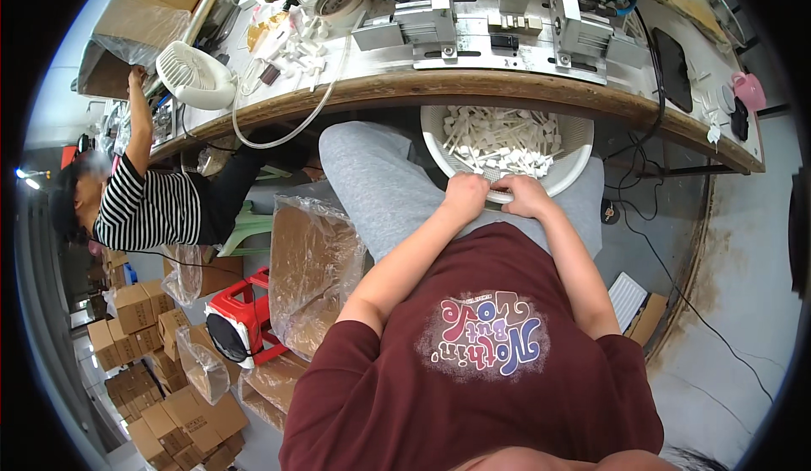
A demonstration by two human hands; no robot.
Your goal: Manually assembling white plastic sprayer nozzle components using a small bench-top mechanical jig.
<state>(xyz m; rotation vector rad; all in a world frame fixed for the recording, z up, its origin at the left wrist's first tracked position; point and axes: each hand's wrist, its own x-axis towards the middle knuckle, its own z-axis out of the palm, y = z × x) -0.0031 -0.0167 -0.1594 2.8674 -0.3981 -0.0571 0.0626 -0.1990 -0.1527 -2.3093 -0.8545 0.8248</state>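
A white plastic basket [579, 165] rests at my lap, partly under the bench edge, filled with small white plastic stick-like parts [498, 137]. Over its near rim my left hand [467, 194] is closed, fingers curled inward. Close beside it on the right, my right hand [525, 196] is closed too, its fingertips drawn together near the left hand's. Whatever lies between the fingers of either hand is hidden or too small to make out.
Above the basket is a wooden-edged workbench [372, 92] carrying a metal clamping fixture [507, 40]. More white parts [291, 49], a white fan [194, 74] and a hose [287, 140] are left. At far left sits a co-worker in a striped shirt [160, 209]. Cartons [190, 420] stack behind.
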